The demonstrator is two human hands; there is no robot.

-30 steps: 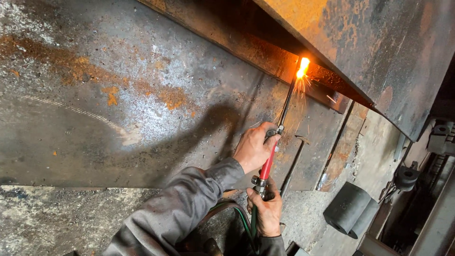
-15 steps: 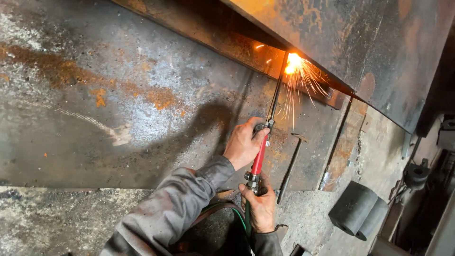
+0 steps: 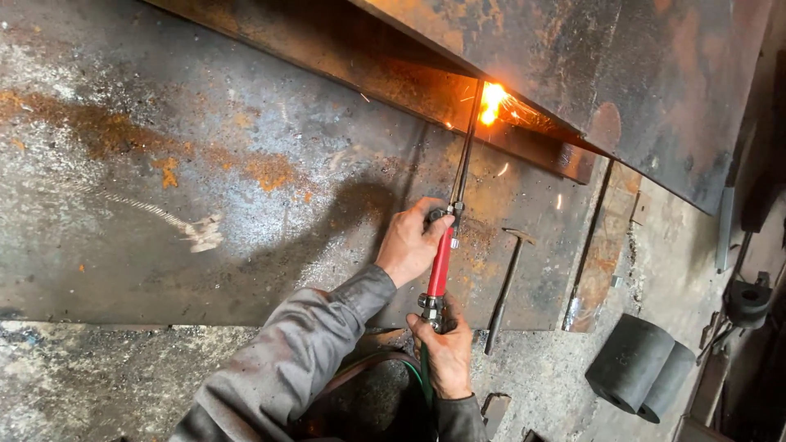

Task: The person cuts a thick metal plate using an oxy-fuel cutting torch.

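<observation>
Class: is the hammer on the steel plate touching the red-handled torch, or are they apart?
Apart. The head view shows the hammer lying on the plate to the right of the torch, with bare plate plainly visible between them.

The torch tip [image 3: 483, 94] vanishes in the glare under the upper plate [image 3: 622, 74]; the hoses [image 3: 385, 368] (green, reddish) run behind the sleeve [image 3: 286, 368].

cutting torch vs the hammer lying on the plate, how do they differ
The cutting torch has a red grip and a bright flame at its tip; the hammer is dull and rusty-dark. The torch is held by both the left hand and the right hand; the hammer lies untouched on the steel plate. Green and reddish hoses trail from the torch; the hammer has none. Both are long, slim and point up the plate.
</observation>
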